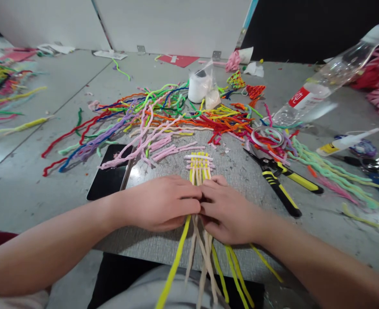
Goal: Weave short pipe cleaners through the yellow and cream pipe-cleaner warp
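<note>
From the head view, I see the person's two hands meeting close in at the near edge of a grey table. The left hand and the right hand come together knuckle to knuckle, fingers curled inward over the middle of a small woven strip. The fingertips are hidden, so I can't tell exactly what they pinch. The strip lies flat just beyond the hands, its yellow and beige lengths crossed by white and pink pieces. Toward the person, a long yellow strand and several beige strands trail over the edge. A phone lies beyond the left wrist, partly under pink stems; black-and-yellow pliers rest open beyond the right one. Farther back sits a tangled heap of coloured stems, with a white spool behind it and a tilted plastic bottle to the right.
</note>
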### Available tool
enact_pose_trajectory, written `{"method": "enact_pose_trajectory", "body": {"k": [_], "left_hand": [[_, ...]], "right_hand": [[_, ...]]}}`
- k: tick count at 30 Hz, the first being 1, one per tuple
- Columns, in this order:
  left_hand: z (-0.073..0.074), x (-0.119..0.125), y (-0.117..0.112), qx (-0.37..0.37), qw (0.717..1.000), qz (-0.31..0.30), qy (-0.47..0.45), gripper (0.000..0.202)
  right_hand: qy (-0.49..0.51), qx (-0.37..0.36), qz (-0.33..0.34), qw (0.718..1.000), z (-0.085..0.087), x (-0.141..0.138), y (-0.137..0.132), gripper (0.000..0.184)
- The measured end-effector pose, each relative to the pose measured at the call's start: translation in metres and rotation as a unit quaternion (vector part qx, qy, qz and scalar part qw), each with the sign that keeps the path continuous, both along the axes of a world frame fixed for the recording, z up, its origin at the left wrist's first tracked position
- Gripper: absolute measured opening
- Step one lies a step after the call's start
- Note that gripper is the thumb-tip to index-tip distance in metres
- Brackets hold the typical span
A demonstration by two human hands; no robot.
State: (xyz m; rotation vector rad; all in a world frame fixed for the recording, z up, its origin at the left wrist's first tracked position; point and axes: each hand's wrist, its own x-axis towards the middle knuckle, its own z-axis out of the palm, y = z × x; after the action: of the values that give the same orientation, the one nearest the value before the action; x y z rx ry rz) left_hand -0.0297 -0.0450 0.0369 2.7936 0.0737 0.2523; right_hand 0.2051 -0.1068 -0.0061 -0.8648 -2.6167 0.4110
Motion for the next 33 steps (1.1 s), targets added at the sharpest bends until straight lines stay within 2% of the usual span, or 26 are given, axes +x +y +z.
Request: {"method": "enact_pose_trajectory", "body": {"k": [5,8,12,18,23,29,33], "left_hand": [[-0.005,-0.001,0.003,-0.140,0.988,0.050,-0.030,0.014],[-0.006,-0.003,0.003,-0.168,0.983,0.068,-0.024,0.015],[-0.005,-0.003,0.002,-0.141,0.986,0.073,-0.042,0.018],[-0.009,-0.002,0.004,-0.072,0.993,0.082,-0.039,0.027],[-0.013,-0.002,0.006,0.010,0.997,0.082,-0.005,0.023],[-0.013,0.000,0.005,0.041,0.999,0.027,0.006,0.018],[-0.013,0.000,0.005,0.061,0.998,0.017,0.027,0.014]], "right_hand": [[-0.014,-0.016,-0.036,0.999,0.002,-0.001,-0.002,0.018],[-0.026,-0.010,-0.023,0.999,0.005,-0.001,-0.001,0.019],[0.009,0.053,-0.010,0.999,0.008,-0.002,-0.001,0.015],[0.070,0.134,0.012,0.988,0.015,-0.003,-0.004,0.022],[0.089,0.159,0.014,0.983,0.018,-0.004,-0.007,0.025],[0.111,0.162,-0.016,0.980,0.017,-0.001,-0.003,0.025],[0.127,0.153,-0.023,0.980,0.016,0.000,-0.001,0.023]]}}
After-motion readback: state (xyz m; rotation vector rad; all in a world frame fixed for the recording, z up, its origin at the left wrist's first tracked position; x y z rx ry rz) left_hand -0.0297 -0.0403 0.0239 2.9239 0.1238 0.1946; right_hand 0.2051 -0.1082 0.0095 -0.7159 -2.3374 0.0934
